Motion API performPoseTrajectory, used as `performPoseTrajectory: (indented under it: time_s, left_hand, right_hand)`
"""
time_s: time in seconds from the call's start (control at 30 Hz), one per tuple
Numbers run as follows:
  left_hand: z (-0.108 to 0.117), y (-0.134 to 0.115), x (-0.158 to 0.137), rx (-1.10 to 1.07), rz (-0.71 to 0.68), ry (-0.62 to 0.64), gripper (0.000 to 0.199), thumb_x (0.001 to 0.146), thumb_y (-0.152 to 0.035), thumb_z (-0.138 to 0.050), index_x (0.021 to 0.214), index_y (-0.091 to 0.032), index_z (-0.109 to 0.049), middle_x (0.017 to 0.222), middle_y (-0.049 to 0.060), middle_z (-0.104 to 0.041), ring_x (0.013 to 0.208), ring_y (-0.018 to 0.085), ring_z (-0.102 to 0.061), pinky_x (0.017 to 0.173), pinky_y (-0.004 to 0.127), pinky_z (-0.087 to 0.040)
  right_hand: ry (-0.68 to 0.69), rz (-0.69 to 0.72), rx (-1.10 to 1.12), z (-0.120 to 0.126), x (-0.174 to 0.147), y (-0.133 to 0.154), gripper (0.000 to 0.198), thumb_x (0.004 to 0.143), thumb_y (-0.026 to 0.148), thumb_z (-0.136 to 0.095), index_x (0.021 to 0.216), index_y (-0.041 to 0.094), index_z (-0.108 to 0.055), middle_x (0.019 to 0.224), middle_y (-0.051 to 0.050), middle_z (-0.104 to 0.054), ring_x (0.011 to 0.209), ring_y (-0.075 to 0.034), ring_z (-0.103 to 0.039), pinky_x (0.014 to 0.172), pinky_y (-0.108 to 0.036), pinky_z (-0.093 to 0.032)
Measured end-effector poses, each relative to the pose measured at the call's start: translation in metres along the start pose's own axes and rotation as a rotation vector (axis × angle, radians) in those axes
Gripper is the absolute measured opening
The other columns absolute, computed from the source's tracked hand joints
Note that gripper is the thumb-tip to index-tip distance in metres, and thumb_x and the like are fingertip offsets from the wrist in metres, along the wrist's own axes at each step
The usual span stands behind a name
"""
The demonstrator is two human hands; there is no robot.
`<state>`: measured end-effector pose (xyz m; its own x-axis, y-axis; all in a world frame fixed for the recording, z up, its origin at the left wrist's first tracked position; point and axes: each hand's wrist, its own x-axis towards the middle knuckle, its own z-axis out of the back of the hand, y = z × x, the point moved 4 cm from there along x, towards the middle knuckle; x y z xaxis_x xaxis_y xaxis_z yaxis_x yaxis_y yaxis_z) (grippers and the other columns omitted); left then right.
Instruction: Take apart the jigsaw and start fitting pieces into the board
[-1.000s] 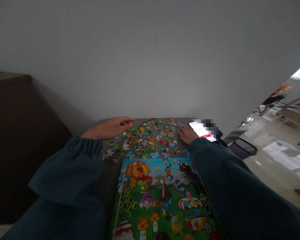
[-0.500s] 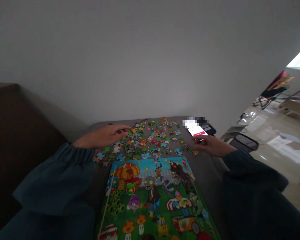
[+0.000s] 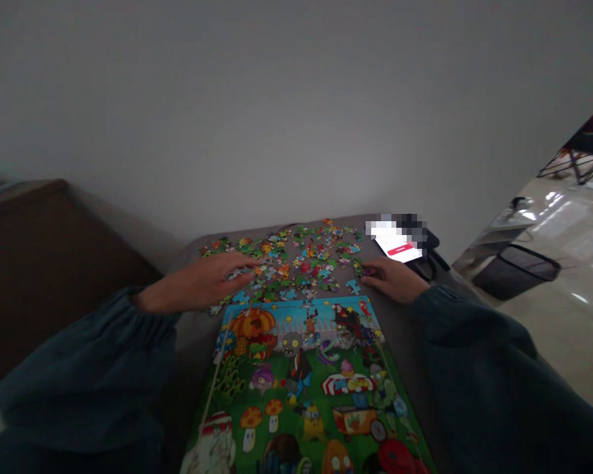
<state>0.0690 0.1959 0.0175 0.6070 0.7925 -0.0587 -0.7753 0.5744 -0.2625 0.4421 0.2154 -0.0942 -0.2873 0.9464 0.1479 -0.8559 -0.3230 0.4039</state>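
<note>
Loose jigsaw pieces point(image 3: 309, 266) in many colours lie scattered over the grey surface. My left hand point(image 3: 205, 280) reaches in over their left side, thumb and fingers apart. On the right, my right hand point(image 3: 395, 280) has its fingertips against a few green and purple pieces point(image 3: 358, 268), with a gap between thumb and forefinger. A light blue piece point(image 3: 352, 287) lies just below those fingertips. Nearer to me is a flat printed picture board point(image 3: 301, 388), showing cartoon plants and zombies on green.
A lit phone point(image 3: 398, 243) and a dark object point(image 3: 427, 237) lie at the right rear. Behind rises a plain wall point(image 3: 286, 112). A brown piece of furniture point(image 3: 54, 276) stands at the left; a dark bin point(image 3: 516, 270) is on the floor at the right.
My right hand has moved left, in to the green and purple pieces at the right edge of the spread. My left hand sits slightly lower in view. The view has shifted a little.
</note>
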Motion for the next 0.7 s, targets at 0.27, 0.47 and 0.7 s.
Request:
performPoseTrajectory:
  time_s: [0.27, 0.47, 0.7]
  left_hand:
    - [-0.061, 0.043, -0.029, 0.132, 0.324, -0.363, 0.044, 0.097, -0.041, -0.039, 0.131, -0.022, -0.06, 0.142, 0.01, -0.051, 0.131, 0.029, -0.049, 0.111, 0.046, -0.039]
    - [-0.087, 0.05, -0.029, 0.203, 0.359, -0.315, 0.04, 0.097, -0.034, -0.043, 0.134, -0.029, -0.058, 0.143, 0.006, -0.052, 0.132, 0.03, -0.046, 0.108, 0.051, -0.04]
    - [-0.092, 0.056, -0.029, 0.133, 0.347, -0.247, 0.042, 0.099, -0.034, -0.039, 0.138, -0.027, -0.053, 0.144, 0.004, -0.053, 0.133, 0.028, -0.046, 0.11, 0.051, -0.037]
  right_hand:
    - [-0.18, 0.101, 0.045, -0.023, 0.023, 0.021, 0.037, 0.089, 0.042, -0.058, 0.117, 0.019, -0.068, 0.096, -0.01, -0.068, 0.088, -0.027, -0.065, 0.08, -0.041, -0.053]
    - [-0.197, 0.13, -0.004, -0.017, 0.01, 0.02, 0.05, 0.091, 0.047, -0.053, 0.132, 0.018, -0.058, 0.103, -0.012, -0.066, 0.094, -0.029, -0.065, 0.086, -0.044, -0.053]
    - [-0.158, 0.196, -0.051, -0.011, 0.0, 0.015, 0.038, 0.093, 0.044, -0.049, 0.116, 0.021, -0.069, 0.102, -0.012, -0.067, 0.093, -0.029, -0.065, 0.08, -0.045, -0.055]
